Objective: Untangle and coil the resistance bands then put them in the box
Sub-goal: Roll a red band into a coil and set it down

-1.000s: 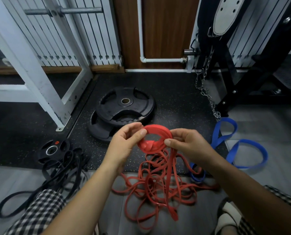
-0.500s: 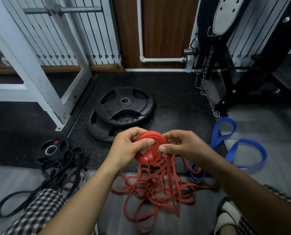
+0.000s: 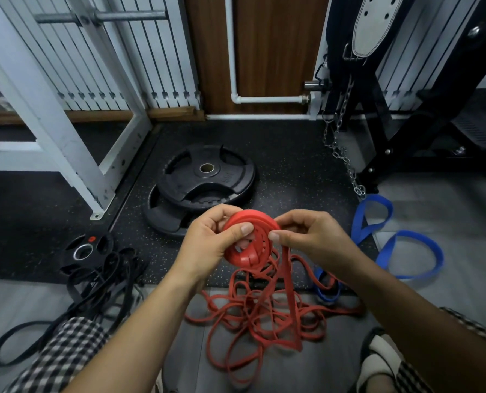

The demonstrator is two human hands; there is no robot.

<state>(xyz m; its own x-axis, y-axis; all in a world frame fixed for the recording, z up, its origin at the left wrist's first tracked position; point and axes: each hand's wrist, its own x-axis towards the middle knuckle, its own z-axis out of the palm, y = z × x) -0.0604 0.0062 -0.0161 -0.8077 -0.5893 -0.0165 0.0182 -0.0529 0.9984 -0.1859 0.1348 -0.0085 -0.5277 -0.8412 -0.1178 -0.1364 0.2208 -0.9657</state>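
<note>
A red resistance band is partly wound into a tight coil (image 3: 248,252) held above the floor. My left hand (image 3: 213,241) grips the coil, thumb across its front and fingers behind. My right hand (image 3: 307,236) pinches the band at the coil's right edge, where a strand runs down. The loose rest of the red band (image 3: 258,319) lies tangled on the floor below. A blue band (image 3: 392,245) lies in loops on the right, and a tangle of black bands (image 3: 94,287) lies on the left. No box is in view.
Two stacked black weight plates (image 3: 205,182) lie beyond my hands, a small plate (image 3: 84,251) by the black bands. A white rack frame (image 3: 51,114) stands left, a black machine with a hanging chain (image 3: 343,154) right. My checkered knees and a sandal (image 3: 377,361) are at the bottom.
The red coil has grown tighter and thicker as more band was wound onto it. My hands have drawn closer together and a little lower.
</note>
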